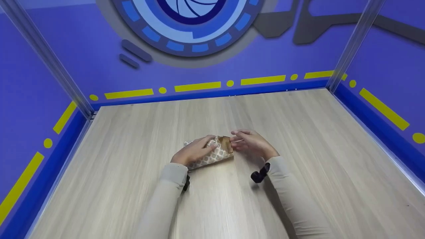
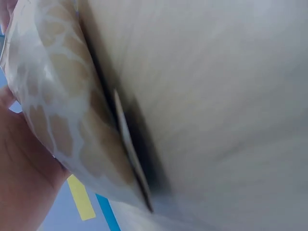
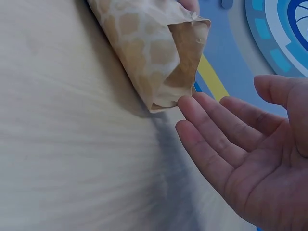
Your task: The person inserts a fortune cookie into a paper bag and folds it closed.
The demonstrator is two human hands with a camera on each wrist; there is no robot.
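A package in patterned paper (image 1: 215, 154), with beige blotches on white, lies on the table. Its right end shows a brown paper flap (image 1: 225, 143); in the right wrist view that end has folded edges around a brown patch (image 3: 185, 50). My left hand (image 1: 194, 151) holds the package from above and the left, its thumb lying on the patterned side and its fingers toward the far edge. Close by the brown end is my right hand (image 1: 250, 142), fingers extended and palm facing the package. In the right wrist view its fingertips (image 3: 186, 103) reach the package's lower corner; contact is hard to tell.
The light wood table (image 1: 298, 132) spreads around the package. Blue-purple panels (image 1: 79, 59) with yellow marks stand at the back and both sides, joined by metal corner posts (image 1: 352, 43). In the left wrist view a thin paper edge (image 2: 130, 144) sticks out beneath the package.
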